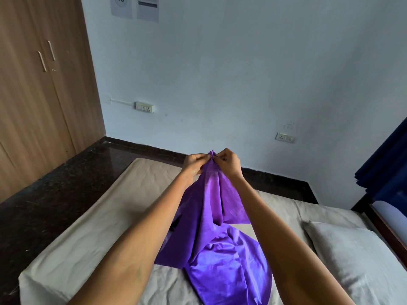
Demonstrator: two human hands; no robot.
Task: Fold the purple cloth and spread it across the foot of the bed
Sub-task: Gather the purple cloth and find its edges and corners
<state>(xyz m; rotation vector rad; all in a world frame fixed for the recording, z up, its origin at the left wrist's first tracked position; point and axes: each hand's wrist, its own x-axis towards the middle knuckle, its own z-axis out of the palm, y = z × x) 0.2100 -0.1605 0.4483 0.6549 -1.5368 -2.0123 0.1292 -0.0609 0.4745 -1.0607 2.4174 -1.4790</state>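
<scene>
Bed in grey sheet beneath purple cloth, blue walls around.

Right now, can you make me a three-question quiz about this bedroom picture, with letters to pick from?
1. Where is the pillow?
A. on the bed's right side
B. on the floor
C. inside the wardrobe

2. How many wall sockets show?
A. none
B. two
C. five

3. What are the hands doing?
A. resting flat on the bed
B. both pinching the purple cloth's top
C. opening the wardrobe

Answers: 1 A, it lies on the bed at right. 2 B, one socket and another. 3 B, left hand and right hand pinch the purple cloth.
</scene>
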